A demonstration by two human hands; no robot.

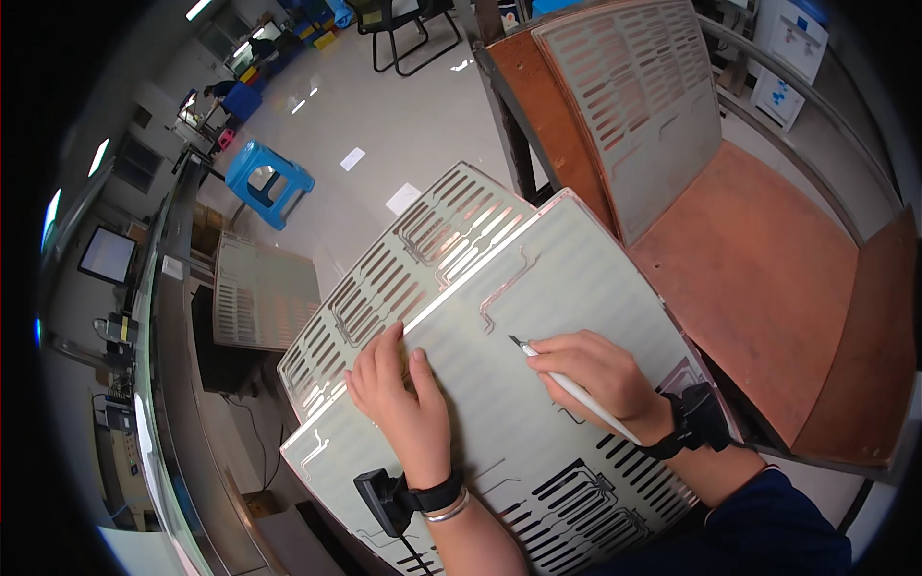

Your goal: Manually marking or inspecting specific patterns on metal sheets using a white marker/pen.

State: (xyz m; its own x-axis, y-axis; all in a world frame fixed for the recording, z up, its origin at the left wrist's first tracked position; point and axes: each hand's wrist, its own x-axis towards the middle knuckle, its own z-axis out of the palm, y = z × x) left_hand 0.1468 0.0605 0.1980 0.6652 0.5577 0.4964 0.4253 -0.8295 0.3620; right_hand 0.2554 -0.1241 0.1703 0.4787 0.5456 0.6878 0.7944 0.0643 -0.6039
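A large pale grey-green sheet [461, 374] with copper trace lines and rows of slots lies in front of me. Between the finger and thumb of my right hand [600, 374] is a craft knife [581, 398] with a white handle. Its dark blade tip points at the sheet's middle, just below a copper-coloured trace [506, 298]; whether it touches the surface I cannot tell. On the sheet's far left edge rests my left hand [399, 384], fingers apart and thumb spread, with nothing in it. Beyond that edge sits a second slotted sheet [370, 288], partly covered by the first.
At the right, a rack with a reddish-brown board [759, 278] holds more slotted sheets [643, 106] leaning upright. Another sheet [264, 293] stands at the left. Farther off are a blue stool [269, 182], a black chair [399, 19] and a monitor [108, 254].
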